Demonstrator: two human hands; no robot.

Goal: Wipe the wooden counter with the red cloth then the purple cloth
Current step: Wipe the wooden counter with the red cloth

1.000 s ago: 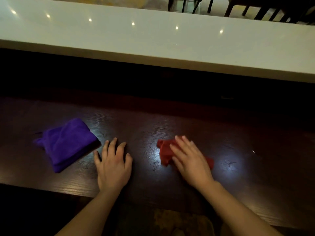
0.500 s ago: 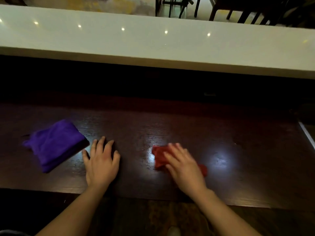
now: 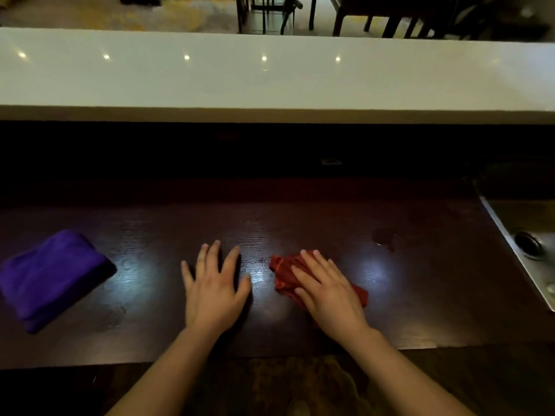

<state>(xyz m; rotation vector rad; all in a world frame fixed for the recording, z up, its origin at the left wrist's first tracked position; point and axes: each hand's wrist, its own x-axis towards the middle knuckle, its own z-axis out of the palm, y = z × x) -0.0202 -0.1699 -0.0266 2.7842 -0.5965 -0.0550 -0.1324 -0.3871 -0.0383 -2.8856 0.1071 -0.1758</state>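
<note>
A crumpled red cloth (image 3: pixel 283 273) lies on the dark wooden counter (image 3: pixel 420 295) right of centre. My right hand (image 3: pixel 327 291) presses flat on top of it, fingers spread, covering most of it. My left hand (image 3: pixel 213 288) rests palm down on the bare wood just left of the red cloth, fingers apart, holding nothing. A folded purple cloth (image 3: pixel 51 276) sits at the far left of the counter, well apart from my left hand.
A metal sink (image 3: pixel 528 244) with a round drain is set into the counter at the right edge. A small dark stain (image 3: pixel 384 235) marks the wood behind the red cloth. A raised white ledge (image 3: pixel 270 82) runs along the back; chairs stand beyond it.
The view has shifted right, bringing the sink into sight. My right hand has slid the red cloth a little rightward along the counter; my left hand has followed alongside it.
</note>
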